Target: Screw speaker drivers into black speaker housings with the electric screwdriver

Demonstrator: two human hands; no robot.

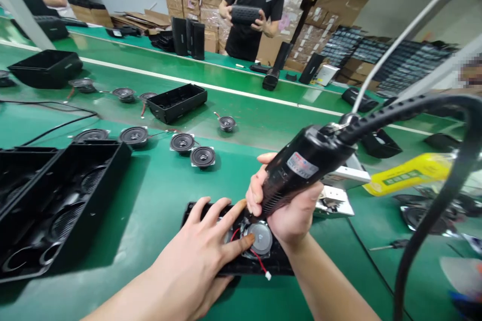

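Observation:
My right hand [289, 210] is wrapped round a black electric screwdriver [293, 165], tilted with its lower end down at a black speaker housing [278, 261]. A cable and a hanging cord run from its top. Inside the housing a round speaker driver [261, 238] lies magnet side up, with a red wire and white plug trailing over the edge. My left hand [207, 248] spreads over the housing, its fingers apart and the thumb touching the driver. A second driver is partly hidden under those fingers. The screwdriver's tip is hidden by my hands.
Loose speaker drivers [203, 157] and an open black housing [178, 103] lie ahead. Larger black cabinets [101, 200] stand at left. To the right are a metal device [335, 200], a yellow bottle [410, 173] and the thick cable [417, 241]. Across the bench a person holds a speaker [245, 15].

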